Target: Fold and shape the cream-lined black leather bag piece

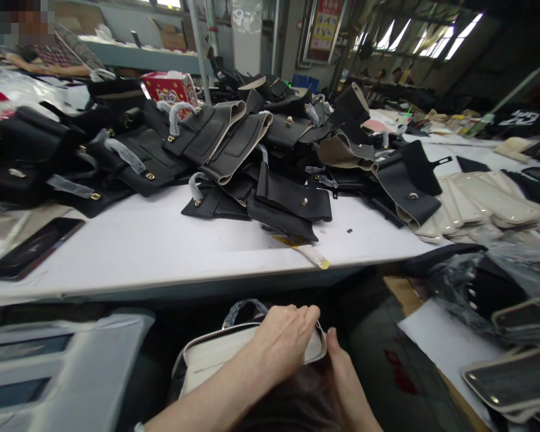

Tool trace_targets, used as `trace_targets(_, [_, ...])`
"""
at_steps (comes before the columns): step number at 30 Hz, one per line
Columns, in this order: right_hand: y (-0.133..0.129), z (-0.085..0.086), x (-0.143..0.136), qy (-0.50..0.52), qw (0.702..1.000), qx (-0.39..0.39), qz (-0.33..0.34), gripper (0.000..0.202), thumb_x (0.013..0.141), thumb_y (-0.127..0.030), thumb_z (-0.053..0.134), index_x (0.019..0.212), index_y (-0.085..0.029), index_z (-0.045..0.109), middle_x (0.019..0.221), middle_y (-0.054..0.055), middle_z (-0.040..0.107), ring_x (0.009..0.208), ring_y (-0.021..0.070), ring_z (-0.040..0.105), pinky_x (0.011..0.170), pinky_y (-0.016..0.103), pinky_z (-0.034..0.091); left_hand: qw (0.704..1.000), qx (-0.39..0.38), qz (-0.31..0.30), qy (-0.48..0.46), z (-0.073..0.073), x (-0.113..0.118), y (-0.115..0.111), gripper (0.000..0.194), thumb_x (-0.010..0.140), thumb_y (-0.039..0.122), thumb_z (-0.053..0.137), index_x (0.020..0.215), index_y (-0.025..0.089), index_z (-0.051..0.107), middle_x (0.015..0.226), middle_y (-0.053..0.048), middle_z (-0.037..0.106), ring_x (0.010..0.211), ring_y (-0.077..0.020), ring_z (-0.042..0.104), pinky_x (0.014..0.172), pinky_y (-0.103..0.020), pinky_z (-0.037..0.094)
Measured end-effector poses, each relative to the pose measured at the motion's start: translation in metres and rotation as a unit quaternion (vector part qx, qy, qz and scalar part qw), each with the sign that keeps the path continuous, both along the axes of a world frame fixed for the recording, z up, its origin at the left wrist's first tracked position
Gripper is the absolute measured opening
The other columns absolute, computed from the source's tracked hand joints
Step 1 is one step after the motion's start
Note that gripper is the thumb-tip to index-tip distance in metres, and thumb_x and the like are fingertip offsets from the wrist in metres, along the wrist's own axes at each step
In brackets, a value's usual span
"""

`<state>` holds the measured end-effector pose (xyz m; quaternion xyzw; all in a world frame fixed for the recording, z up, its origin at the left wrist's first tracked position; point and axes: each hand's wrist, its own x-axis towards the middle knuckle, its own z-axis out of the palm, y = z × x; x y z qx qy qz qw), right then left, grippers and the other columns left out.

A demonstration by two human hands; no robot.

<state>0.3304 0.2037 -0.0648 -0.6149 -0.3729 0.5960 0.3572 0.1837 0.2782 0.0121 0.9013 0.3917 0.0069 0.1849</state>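
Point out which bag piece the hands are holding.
The cream-edged bag below the table edge, gripped by left hand and right hand; the others lie piled on the table.

— Was there room on the table point(162, 252)?
— The near strip lay bare between the phone point(31, 247) and a yellow tag point(312, 255).
— And further back?
— A heap of black bags point(234, 156) ran right across it; cream panels point(486, 207) crowded the right end.
— Below the edge?
— Both hands point(288, 342) held a bag point(220, 360) there; a plastic-wrapped pile point(490, 288) stood to the right.

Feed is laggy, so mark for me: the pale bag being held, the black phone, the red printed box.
pale cream bag point(216, 360), head view, flat front panel.
black phone point(33, 247), head view, middle of screen.
red printed box point(170, 89), head view, front face.
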Motion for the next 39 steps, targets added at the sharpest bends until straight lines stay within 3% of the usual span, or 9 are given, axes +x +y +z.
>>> trace_targets(4, [0.002,0.021,0.002,-0.075,0.996,0.056,0.001,0.066,0.082,-0.063,0.058,0.13,-0.019,0.06,0.126,0.011,0.066,0.121,0.0338,0.056,0.101,0.04,0.045,1.0,0.004,-0.029,0.004,0.003,0.007,0.01,0.027,0.072,0.012,0.051,0.099,0.017,0.049,0.086,-0.004,0.069,0.07,-0.0254,0.068,0.055,-0.035,0.053])
trace_targets(9, [0.002,0.02,-0.003,-0.175,0.982,0.068,0.021,0.058,0.092,-0.056,0.045,0.135,-0.02,0.055,0.124,0.012,0.067,0.112,0.0327,0.062,0.097,0.04,0.046,0.999,0.014,-0.039,-0.026,0.003,0.009,0.022,0.027,0.075,0.015,0.05,0.101,0.021,0.053,0.092,-0.004,0.069,0.073,-0.0258,0.069,0.058,-0.036,0.055])
trace_targets(14, [-0.003,0.02,-0.007,-0.188,0.978,0.082,0.021,0.058,0.094,-0.055,0.041,0.14,-0.022,0.049,0.135,0.01,0.06,0.128,0.0298,0.051,0.102,0.036,0.043,0.997,-0.007,-0.021,-0.07,-0.002,0.004,0.035,0.028,0.077,0.017,0.048,0.098,0.024,0.065,0.11,-0.006,0.064,0.084,-0.0254,0.068,0.066,-0.037,0.054])
trace_targets(17, [0.0,0.023,-0.003,-0.163,0.983,0.078,0.014,0.056,0.091,-0.057,0.046,0.134,-0.023,0.056,0.131,0.009,0.063,0.127,0.0299,0.051,0.102,0.035,0.042,0.992,-0.082,-0.046,-0.079,-0.01,0.0,0.046,0.029,0.077,0.018,0.05,0.094,0.025,0.072,0.107,-0.004,0.07,0.096,-0.0245,0.067,0.077,-0.034,0.053])
trace_targets(20, [0.009,0.025,0.006,-0.059,0.998,0.021,-0.01,0.053,0.087,-0.062,0.052,0.11,-0.019,0.072,0.104,0.007,0.072,0.101,0.0276,0.061,0.086,0.033,0.048,0.986,-0.128,-0.064,-0.083,-0.017,-0.002,0.055,0.031,0.077,0.018,0.051,0.096,0.027,0.073,0.1,0.0,0.075,0.095,-0.0198,0.067,0.084,-0.029,0.052])
trace_targets(23, [0.02,0.025,0.015,0.079,0.995,-0.054,-0.028,0.045,0.081,-0.059,0.063,0.089,-0.016,0.076,0.08,0.004,0.07,0.077,0.0181,0.058,0.069,0.027,0.046,0.982,-0.155,-0.062,-0.089,-0.022,-0.002,0.06,0.03,0.078,0.02,0.051,0.097,0.026,0.073,0.101,-0.001,0.075,0.096,-0.0193,0.068,0.086,-0.028,0.051])
trace_targets(27, [0.029,0.027,0.022,0.183,0.978,-0.104,-0.01,0.032,0.077,-0.045,0.074,0.091,-0.016,0.075,0.082,0.004,0.07,0.078,0.0132,0.058,0.074,0.023,0.044,0.978,-0.186,-0.04,-0.087,-0.027,0.001,0.061,0.027,0.076,0.022,0.053,0.093,0.026,0.073,0.098,-0.002,0.076,0.095,-0.0214,0.068,0.084,-0.031,0.052])
trace_targets(35, [0.046,0.044,0.025,0.113,0.979,-0.128,0.115,0.044,0.073,-0.054,0.074,0.087,-0.013,0.075,0.08,0.006,0.071,0.076,0.0133,0.06,0.08,0.026,0.045,0.967,-0.239,-0.012,-0.092,-0.029,0.002,0.064,0.025,0.072,0.021,0.055,0.089,0.025,0.073,0.094,-0.002,0.076,0.088,-0.0198,0.069,0.075,-0.028,0.052])
trace_targets(39, [0.062,0.046,0.026,0.05,0.974,-0.154,0.16,0.043,0.065,-0.054,0.079,0.074,-0.013,0.073,0.069,0.002,0.066,0.065,0.0128,0.057,0.073,0.029,0.046,0.965,-0.244,-0.012,-0.095,-0.029,0.002,0.064,0.025,0.07,0.019,0.056,0.087,0.024,0.072,0.093,-0.003,0.076,0.087,-0.0209,0.068,0.074,-0.029,0.052])
